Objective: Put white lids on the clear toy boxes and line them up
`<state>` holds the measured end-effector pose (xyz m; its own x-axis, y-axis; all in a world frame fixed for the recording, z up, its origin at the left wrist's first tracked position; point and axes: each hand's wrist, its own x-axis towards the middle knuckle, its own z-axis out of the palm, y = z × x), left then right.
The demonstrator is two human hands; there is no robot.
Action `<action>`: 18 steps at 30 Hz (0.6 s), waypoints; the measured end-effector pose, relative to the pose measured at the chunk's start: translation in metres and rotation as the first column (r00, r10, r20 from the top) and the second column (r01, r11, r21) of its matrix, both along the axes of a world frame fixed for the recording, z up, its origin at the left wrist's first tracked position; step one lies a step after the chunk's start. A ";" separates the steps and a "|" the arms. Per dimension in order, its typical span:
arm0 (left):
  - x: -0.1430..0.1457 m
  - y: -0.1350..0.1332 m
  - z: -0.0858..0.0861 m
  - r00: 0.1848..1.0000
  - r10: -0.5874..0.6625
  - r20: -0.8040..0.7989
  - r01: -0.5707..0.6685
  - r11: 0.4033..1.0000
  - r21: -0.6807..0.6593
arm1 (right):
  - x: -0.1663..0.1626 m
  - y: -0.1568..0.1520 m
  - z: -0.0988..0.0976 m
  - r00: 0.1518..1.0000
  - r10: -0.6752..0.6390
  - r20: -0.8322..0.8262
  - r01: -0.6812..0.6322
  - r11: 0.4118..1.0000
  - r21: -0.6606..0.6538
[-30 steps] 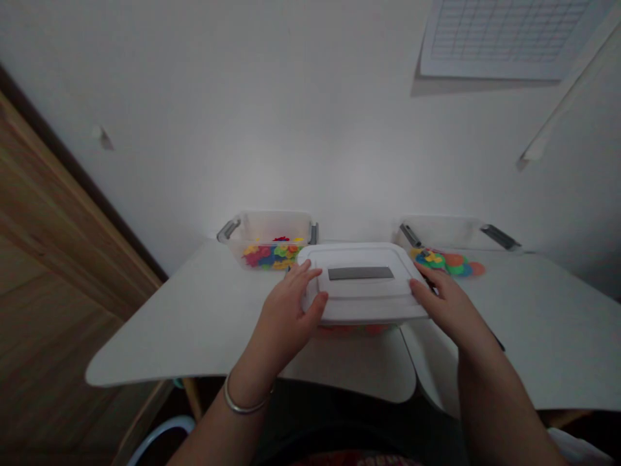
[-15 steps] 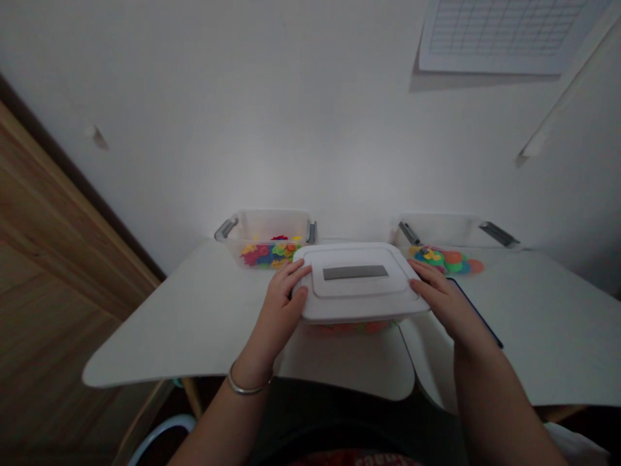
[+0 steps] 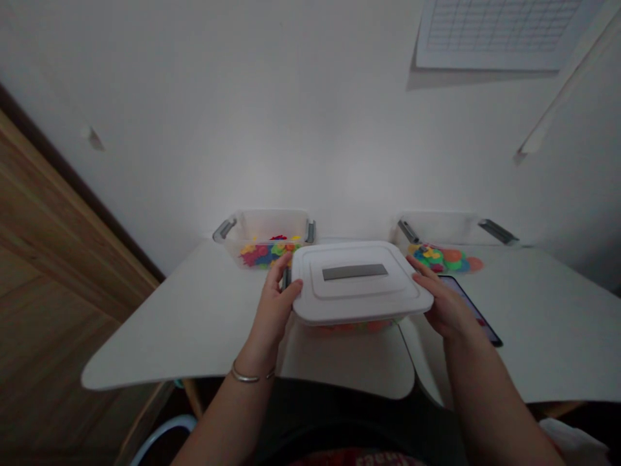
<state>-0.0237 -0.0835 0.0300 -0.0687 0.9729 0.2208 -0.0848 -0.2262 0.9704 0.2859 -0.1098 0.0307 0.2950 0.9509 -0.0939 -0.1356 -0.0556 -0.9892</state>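
Note:
A clear plastic storage box with colourful pieces inside (image 3: 356, 327) stands at the middle of the table, its white lid (image 3: 359, 304) on top. A grey handle strip (image 3: 355, 272) runs across the lid. My left hand (image 3: 277, 299) grips the box's left end, thumb on the lid's rim and fingers beside a grey side latch (image 3: 286, 278). At the opposite end my right hand (image 3: 444, 303) holds the box, with its thumb at the lid's edge. The right fingertips are partly hidden behind the lid.
Behind, against the wall, stand an open box (image 3: 272, 223) of colourful pieces at left and another open box (image 3: 446, 226) with colourful discs at right. A phone (image 3: 473, 307) lies beside my right forearm. The white table (image 3: 194, 323) has a front edge near me.
Both hands have shifted from the lid's top corners down to the ends of the box. The left grey latch and the phone's screen now show.

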 end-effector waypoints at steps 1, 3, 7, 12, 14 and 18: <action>0.003 0.000 -0.003 0.999 0.016 0.042 -0.015 1.000 -0.024 | -0.001 0.001 -0.001 0.999 -0.015 -0.032 0.014 1.000 -0.016; 0.008 -0.001 -0.006 0.995 0.002 0.104 0.006 0.997 -0.080 | -0.003 0.002 -0.005 0.998 -0.030 -0.064 0.028 0.999 -0.031; 0.016 -0.006 -0.003 0.970 -0.155 0.188 0.178 0.978 -0.112 | -0.005 0.005 -0.011 0.999 0.045 0.008 -0.045 0.998 0.049; 0.015 -0.006 0.002 0.992 -0.113 0.048 0.116 0.990 -0.075 | -0.007 0.004 -0.007 0.995 0.008 0.103 -0.024 0.987 0.161; 0.013 -0.003 0.003 0.996 -0.084 -0.020 0.082 0.992 -0.098 | -0.007 0.003 -0.002 0.994 -0.022 0.103 0.006 0.988 0.156; 0.008 0.001 0.007 0.996 -0.056 -0.062 0.046 0.987 -0.154 | -0.009 -0.003 0.006 0.992 -0.005 0.127 -0.006 0.996 0.091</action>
<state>-0.0159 -0.0820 0.0366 -0.0082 0.9973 0.0724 -0.0268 -0.0726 0.9970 0.2772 -0.1125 0.0364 0.2986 0.9539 0.0313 -0.0089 0.0355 -0.9993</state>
